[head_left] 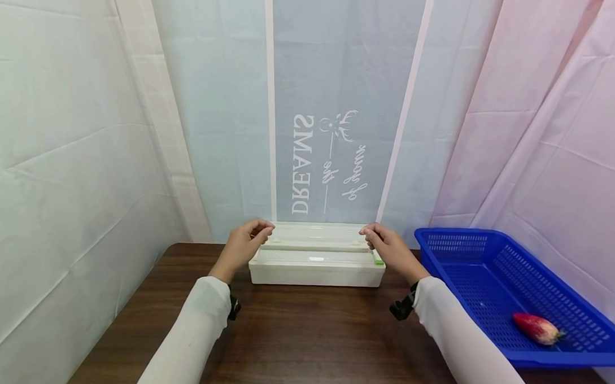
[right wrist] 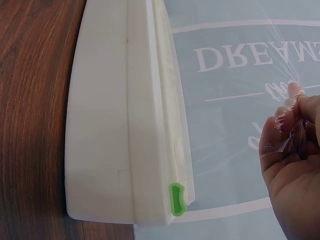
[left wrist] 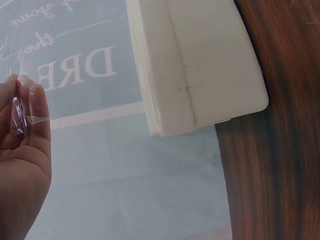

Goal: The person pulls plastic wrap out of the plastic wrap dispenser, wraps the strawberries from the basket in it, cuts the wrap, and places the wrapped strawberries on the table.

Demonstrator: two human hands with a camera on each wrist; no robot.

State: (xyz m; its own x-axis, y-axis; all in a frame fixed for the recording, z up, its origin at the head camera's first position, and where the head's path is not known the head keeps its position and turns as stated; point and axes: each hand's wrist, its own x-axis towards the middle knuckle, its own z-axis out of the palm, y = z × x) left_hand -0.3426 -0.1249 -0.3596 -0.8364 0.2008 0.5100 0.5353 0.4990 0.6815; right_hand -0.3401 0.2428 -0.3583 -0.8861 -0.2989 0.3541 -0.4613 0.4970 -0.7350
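White markings on the grey-blue cloth panel point(head_left: 344, 72), as I face it: the capitals "DREAMS" point(head_left: 303, 164), with the script words "the" point(head_left: 327, 172) and "of your" point(head_left: 356, 173), mirror-reversed, running sideways up the fabric; near them, a deer-head emblem point(head_left: 337, 126) with antlers.

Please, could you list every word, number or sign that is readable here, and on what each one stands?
"DREAMS": white capitals on the grey-blue cloth, mirrored.
"the": same cloth, mirrored script.
"of your": same cloth, mirrored script.
Deer-head drawing: same cloth.
No readable text shows on the white box or blue basket.
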